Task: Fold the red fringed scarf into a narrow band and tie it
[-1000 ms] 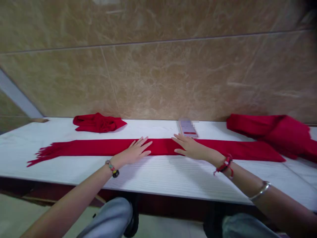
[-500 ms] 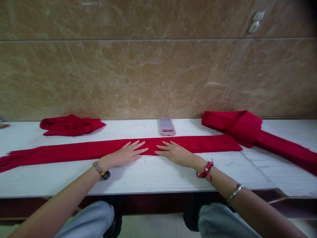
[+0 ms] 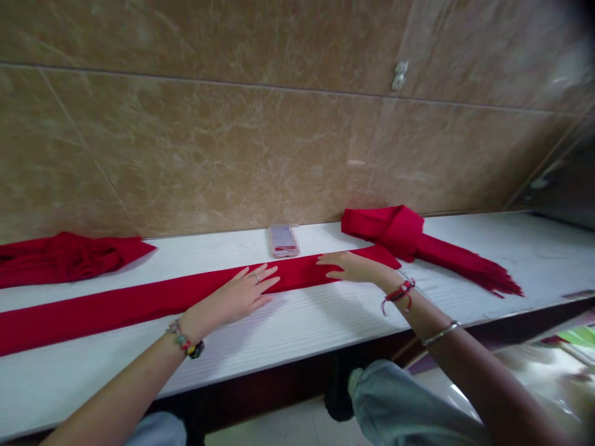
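Note:
A long red scarf (image 3: 116, 303) lies stretched flat along the white table (image 3: 302, 322). My left hand (image 3: 239, 294) rests open on it near the middle, fingers spread and flat. Farther right on the same scarf, my right hand (image 3: 356, 267) lies open with its palm down. The scarf's right part is folded back into a bundle (image 3: 395, 229) by the wall, with a fringed end (image 3: 493, 275) trailing to the right.
A pink phone (image 3: 283, 240) lies against the brown marble wall just behind the scarf. Another crumpled red scarf (image 3: 69, 257) sits at the far left. The table's front edge runs close above my knees (image 3: 395, 402).
The view has swung to the right. My right hand has slid rightward along the scarf, away from my left hand, which stays flat near the middle.

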`<state>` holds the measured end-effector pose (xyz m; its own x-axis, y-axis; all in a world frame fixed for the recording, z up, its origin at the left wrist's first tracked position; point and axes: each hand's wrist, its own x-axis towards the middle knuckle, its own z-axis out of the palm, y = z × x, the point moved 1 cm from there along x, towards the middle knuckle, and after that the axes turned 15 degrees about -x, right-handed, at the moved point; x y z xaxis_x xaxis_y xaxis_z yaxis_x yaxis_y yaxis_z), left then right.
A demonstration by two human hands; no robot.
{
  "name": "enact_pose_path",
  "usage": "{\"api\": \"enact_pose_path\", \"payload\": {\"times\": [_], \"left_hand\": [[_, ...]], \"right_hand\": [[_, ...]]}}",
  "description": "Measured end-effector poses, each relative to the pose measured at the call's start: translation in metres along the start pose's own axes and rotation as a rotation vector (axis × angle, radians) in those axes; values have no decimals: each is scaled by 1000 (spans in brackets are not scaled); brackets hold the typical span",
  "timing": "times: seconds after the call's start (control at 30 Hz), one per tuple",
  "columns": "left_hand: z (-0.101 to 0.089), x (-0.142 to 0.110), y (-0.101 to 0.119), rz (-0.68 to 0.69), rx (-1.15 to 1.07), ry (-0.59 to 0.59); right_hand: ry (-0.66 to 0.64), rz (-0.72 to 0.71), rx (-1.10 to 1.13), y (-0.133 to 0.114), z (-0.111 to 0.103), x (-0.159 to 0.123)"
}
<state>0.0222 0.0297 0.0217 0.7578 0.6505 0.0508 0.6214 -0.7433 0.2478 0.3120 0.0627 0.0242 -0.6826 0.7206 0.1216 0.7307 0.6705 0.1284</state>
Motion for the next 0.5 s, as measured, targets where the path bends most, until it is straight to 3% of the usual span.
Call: {"api": "enact_pose_path", "payload": {"times": [0.13, 0.3, 0.5], "left_hand": [[8, 30, 15, 83, 4, -27], [17, 63, 24, 135, -18, -41], [26, 83, 25, 147, -84, -40]], "right_hand": [[4, -42, 9, 6, 5, -23], [93, 35, -90, 3, 17, -27], [219, -9, -218, 1, 20, -34]]}}
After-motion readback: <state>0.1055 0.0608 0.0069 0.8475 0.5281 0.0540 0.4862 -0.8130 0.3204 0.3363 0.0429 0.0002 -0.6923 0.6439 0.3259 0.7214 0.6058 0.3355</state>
